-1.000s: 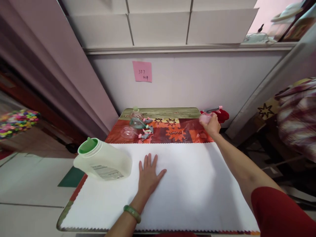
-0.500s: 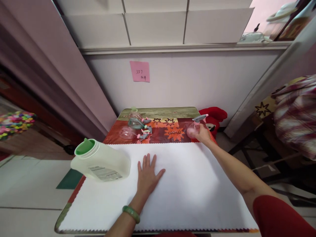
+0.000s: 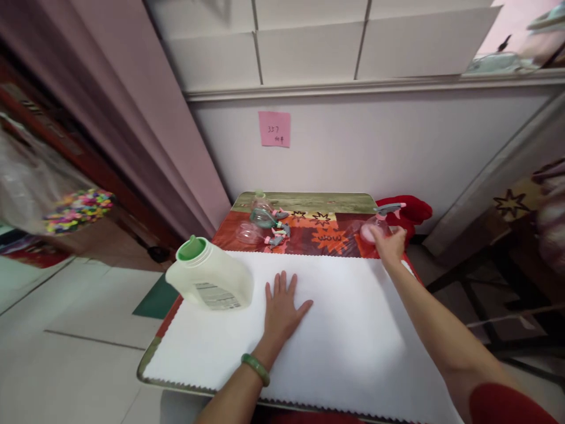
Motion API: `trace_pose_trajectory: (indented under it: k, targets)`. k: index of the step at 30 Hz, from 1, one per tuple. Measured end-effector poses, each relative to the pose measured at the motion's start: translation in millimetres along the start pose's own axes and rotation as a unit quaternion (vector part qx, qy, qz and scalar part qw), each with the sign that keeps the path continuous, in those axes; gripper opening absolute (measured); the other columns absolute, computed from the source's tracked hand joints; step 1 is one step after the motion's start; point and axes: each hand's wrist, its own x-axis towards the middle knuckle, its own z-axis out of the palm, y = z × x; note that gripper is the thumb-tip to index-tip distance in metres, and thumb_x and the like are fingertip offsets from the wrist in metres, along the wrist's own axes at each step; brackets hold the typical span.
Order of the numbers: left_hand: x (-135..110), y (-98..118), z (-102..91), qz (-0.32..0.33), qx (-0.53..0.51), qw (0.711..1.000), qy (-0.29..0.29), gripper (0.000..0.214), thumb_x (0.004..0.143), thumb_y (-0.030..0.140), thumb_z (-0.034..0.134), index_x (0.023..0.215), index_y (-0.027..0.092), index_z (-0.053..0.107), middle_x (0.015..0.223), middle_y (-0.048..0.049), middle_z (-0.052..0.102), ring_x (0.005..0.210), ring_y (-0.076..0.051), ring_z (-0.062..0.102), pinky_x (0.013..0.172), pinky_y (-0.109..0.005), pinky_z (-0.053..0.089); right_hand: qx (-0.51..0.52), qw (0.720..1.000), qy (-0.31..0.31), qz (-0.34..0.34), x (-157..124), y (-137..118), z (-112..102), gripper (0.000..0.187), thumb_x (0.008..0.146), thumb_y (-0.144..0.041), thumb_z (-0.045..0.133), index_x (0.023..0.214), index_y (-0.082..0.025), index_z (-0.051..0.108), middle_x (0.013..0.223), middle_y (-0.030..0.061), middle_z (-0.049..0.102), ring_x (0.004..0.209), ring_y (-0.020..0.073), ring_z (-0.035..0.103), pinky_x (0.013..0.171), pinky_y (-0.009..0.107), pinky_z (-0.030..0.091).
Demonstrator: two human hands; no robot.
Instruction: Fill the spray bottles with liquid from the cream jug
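My left hand (image 3: 282, 309) lies flat on the white mat (image 3: 348, 335), its fingers spread and a green bangle (image 3: 255, 369) on the wrist. At the far right of the table, my right hand (image 3: 391, 246) is beside a clear spray bottle (image 3: 369, 233) with pink liquid and a grey-and-pink spray head. The thumb is close against the bottle and the fingers stand apart to its right; exact contact is hard to make out. Left of my left hand stands a pale jug (image 3: 220, 277) with a green spout, uncapped.
Several clear spray bottles (image 3: 263, 218) lie or stand at the table's back left. A pink note (image 3: 274, 129) is on the white wall. A red plush item (image 3: 410, 211) sits behind the right corner. A bag of colourful bits (image 3: 79, 210) hangs at left.
The view has turned left, so everything sits further right. My right hand's fingers have come apart around the pink spray bottle, which stays upright. My left hand remains flat on the mat.
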Motion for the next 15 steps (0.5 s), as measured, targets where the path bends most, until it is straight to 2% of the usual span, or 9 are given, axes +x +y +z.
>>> trace_pose_trajectory:
  k: [2, 3, 5, 7, 9, 11, 13, 15]
  targets:
    - [-2, 0, 1.5, 0.002, -0.01, 1.0, 0.0, 0.082, 0.093, 0.069, 0.046, 0.161, 0.025, 0.031, 0.17, -0.0152, 0.021, 0.158, -0.032, 0.015, 0.125, -0.059, 0.009, 0.044, 0.999, 0.014, -0.008, -29, -17, 5, 0.067, 0.097, -0.057, 0.032, 0.144, -0.01, 0.029, 0.142, 0.0294, 0.052, 0.131, 0.035, 0.056, 0.102, 0.051, 0.047]
    - [-3, 0, 2.0, 0.003, -0.016, 1.0, 0.001, 0.083, 0.093, 0.07, 0.045, 0.161, 0.026, 0.031, 0.17, -0.0149, 0.02, 0.158, -0.032, 0.014, 0.126, -0.059, 0.009, 0.066, 0.997, -0.004, -0.029, -44, -28, 10, 0.061, 0.099, -0.055, 0.027, 0.142, -0.012, 0.033, 0.139, 0.0258, 0.056, 0.128, 0.0316, 0.059, 0.1, 0.047, 0.05]
    - [-4, 0, 1.9, 0.002, -0.026, 1.0, -0.001, 0.083, 0.093, 0.07, 0.045, 0.161, 0.025, 0.03, 0.17, -0.0153, 0.02, 0.158, -0.032, 0.012, 0.125, -0.06, 0.008, 0.104, 0.988, -0.074, -0.092, -73, -54, 23, 0.052, 0.1, -0.056, 0.031, 0.129, -0.017, 0.05, 0.121, 0.0167, 0.069, 0.109, 0.0262, 0.068, 0.091, 0.039, 0.054]
    - [-5, 0, 0.3, -0.002, -0.034, 0.999, -0.007, 0.083, 0.093, 0.069, 0.047, 0.161, 0.024, 0.031, 0.169, -0.0166, 0.021, 0.158, -0.034, 0.013, 0.125, -0.062, 0.008, 0.122, 0.967, -0.155, -0.16, -98, -84, 39, 0.045, 0.097, -0.056, 0.04, 0.111, -0.02, 0.063, 0.105, 0.0097, 0.075, 0.093, 0.0225, 0.071, 0.085, 0.034, 0.056]
    - [-5, 0, -1.5, -0.002, -0.046, 0.999, -0.013, 0.084, 0.092, 0.067, 0.05, 0.161, 0.023, 0.033, 0.169, -0.0181, 0.021, 0.157, -0.036, 0.014, 0.124, -0.065, 0.008, 0.117, 0.945, -0.218, -0.216, -116, -115, 59, 0.039, 0.096, -0.054, 0.048, 0.098, -0.022, 0.07, 0.096, 0.0072, 0.076, 0.087, 0.0211, 0.071, 0.083, 0.032, 0.055]
    - [-6, -1, -2.0, 0.003, -0.062, 0.998, -0.012, 0.085, 0.091, 0.068, 0.05, 0.16, 0.022, 0.033, 0.168, -0.0186, 0.023, 0.157, -0.037, 0.015, 0.124, -0.065, 0.008, 0.093, 0.926, -0.264, -0.254, -128, -145, 82, 0.033, 0.095, -0.049, 0.053, 0.093, -0.023, 0.074, 0.093, 0.0057, 0.075, 0.084, 0.0204, 0.07, 0.083, 0.031, 0.053]
    - [-7, -3, -0.6, 0.01, -0.077, 0.997, -0.005, 0.086, 0.091, 0.07, 0.046, 0.16, 0.021, 0.034, 0.169, -0.0187, 0.022, 0.157, -0.037, 0.015, 0.124, -0.065, 0.008, 0.06, 0.914, -0.29, -0.278, -136, -173, 107, 0.026, 0.094, -0.044, 0.058, 0.098, -0.026, 0.076, 0.101, 0.0051, 0.076, 0.091, 0.0213, 0.069, 0.087, 0.032, 0.052]
    - [-8, -5, 2.1, 0.012, -0.084, 0.996, 0.003, 0.087, 0.092, 0.072, 0.042, 0.161, 0.02, 0.033, 0.169, -0.0185, 0.021, 0.158, -0.037, 0.014, 0.125, -0.064, 0.006, 0.026, 0.907, -0.296, -0.297, -143, -196, 130, 0.025, 0.091, -0.041, 0.062, 0.107, -0.025, 0.075, 0.125, 0.0082, 0.071, 0.113, 0.0255, 0.064, 0.1, 0.037, 0.047]
